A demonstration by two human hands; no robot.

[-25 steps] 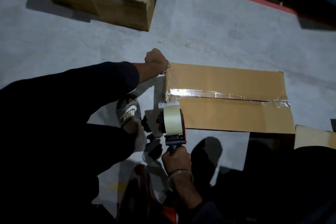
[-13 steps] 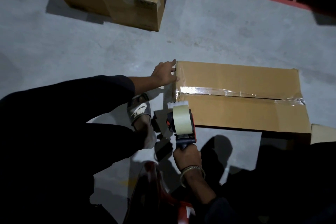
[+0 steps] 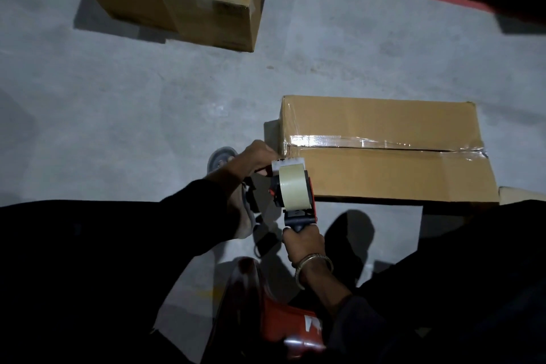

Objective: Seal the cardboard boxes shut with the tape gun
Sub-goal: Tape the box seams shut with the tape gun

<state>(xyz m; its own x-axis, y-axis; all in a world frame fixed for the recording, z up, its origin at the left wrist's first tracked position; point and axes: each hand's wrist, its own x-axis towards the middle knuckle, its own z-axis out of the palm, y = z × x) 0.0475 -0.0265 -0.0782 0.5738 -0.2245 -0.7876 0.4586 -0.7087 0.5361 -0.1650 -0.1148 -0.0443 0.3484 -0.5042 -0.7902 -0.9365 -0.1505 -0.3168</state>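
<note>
grey concrete floor (image 3: pixel 147 115), taped cardboard box (image 3: pixel 390 168) lying on it; no writing readable.
right hand (image 3: pixel 304 241) grips tape gun (image 3: pixel 292 189) handle beside the box's near-left corner; left hand (image 3: pixel 255 155) pinches the tape end.

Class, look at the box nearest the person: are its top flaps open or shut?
Shut. Both flaps of the box lie flat, and a shiny tape strip runs along their seam.
</note>
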